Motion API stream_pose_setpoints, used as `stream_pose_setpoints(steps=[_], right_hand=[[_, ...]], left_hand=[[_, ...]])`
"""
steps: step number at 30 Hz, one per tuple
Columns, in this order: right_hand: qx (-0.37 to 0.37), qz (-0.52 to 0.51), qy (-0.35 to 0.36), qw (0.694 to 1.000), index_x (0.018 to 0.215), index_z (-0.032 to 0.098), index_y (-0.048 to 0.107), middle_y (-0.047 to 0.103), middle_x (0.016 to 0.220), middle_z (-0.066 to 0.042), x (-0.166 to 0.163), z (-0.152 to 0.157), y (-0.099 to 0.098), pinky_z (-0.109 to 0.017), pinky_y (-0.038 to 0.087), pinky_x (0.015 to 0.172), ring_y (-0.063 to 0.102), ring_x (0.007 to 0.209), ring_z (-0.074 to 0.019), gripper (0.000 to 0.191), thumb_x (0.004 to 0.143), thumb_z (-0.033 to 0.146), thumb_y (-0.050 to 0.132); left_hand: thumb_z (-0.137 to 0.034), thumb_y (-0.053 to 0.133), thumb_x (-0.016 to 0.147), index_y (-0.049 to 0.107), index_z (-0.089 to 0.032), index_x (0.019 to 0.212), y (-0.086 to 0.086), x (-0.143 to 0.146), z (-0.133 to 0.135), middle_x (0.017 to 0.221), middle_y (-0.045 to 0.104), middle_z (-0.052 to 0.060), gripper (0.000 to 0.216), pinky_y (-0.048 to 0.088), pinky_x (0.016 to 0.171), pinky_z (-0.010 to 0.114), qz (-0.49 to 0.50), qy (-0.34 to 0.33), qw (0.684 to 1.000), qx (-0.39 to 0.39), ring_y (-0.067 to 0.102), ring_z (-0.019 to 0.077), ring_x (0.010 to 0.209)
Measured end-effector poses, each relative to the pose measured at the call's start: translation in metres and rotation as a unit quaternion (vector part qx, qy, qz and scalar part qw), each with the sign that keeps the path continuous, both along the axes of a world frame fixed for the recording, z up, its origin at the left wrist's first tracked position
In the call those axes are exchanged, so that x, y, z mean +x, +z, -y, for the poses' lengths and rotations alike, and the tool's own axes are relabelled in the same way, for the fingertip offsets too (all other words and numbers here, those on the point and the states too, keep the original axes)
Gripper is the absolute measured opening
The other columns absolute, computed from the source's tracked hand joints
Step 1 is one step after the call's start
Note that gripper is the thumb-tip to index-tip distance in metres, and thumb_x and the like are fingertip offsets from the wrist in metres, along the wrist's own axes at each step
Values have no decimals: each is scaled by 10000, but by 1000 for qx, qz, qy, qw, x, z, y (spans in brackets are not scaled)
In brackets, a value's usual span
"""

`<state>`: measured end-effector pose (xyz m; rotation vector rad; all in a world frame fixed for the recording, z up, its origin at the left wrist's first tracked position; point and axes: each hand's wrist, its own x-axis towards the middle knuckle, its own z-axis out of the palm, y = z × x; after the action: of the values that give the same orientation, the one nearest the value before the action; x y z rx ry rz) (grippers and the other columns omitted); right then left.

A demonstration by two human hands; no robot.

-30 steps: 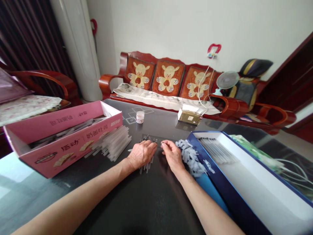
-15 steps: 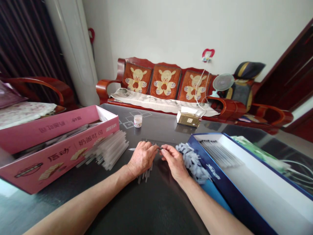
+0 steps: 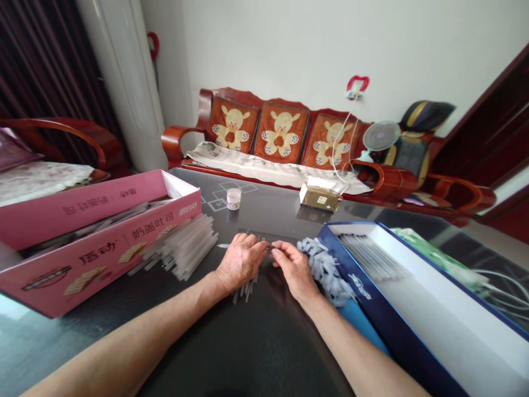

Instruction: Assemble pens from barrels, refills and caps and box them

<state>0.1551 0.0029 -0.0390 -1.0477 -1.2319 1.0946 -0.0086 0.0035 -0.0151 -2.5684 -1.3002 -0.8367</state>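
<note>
My left hand (image 3: 243,258) is closed around a slim translucent pen (image 3: 223,246), whose pointed end sticks out to the left. At the pen's dark other end, the fingertips of my right hand (image 3: 291,264) are pinched together, close to my left fingers. What exactly they grip there is too small to make out. Several thin clear tubes (image 3: 247,291) lie on the table beneath my left hand. A heap of short whitish translucent pieces (image 3: 326,270) lies right of my right hand. Left of my hands is a stack of long frosted tubes (image 3: 192,245).
A pink box (image 3: 124,245) holding translucent pieces stands at the left. On the right, a blue box (image 3: 351,292) contains a row of dark-ended pens (image 3: 372,256). A small round tub (image 3: 233,199) and a tissue pack (image 3: 320,197) stand farther back on the dark table (image 3: 264,342).
The view has shifted slightly. Both hands keep nearly the same grip at the pen, with only slight finger movement.
</note>
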Motion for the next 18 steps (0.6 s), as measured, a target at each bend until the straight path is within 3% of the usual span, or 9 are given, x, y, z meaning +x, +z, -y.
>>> stream_pose_setpoints(steps=[7,13,18], right_hand=[[27,58,-14,998,930,211,684,685,854,-17,0,0,-1,-268,499,630,613,719,-159,246,749,377,665],[46,98,-29,994,925,214,693,707,915,-31,-1,2,-1,-284,512,675,635,794,-184,242,756,383,657],[48,120,-30,991,928,206,682,691,812,-25,-1,3,0,-285,508,665,624,739,-178,265,783,420,627]], left_hand=[[-260,343,953,629,-177,1045,2,0,2,797,564,64,311,401,761,344,-13,-1,1000,7,491,194,770],[-251,340,954,616,-165,1021,3,0,1,823,575,67,297,406,769,339,-9,-7,1000,-17,509,196,795],[-208,333,944,603,-163,979,2,0,1,833,566,69,276,398,767,340,-3,-23,1000,-16,499,199,800]])
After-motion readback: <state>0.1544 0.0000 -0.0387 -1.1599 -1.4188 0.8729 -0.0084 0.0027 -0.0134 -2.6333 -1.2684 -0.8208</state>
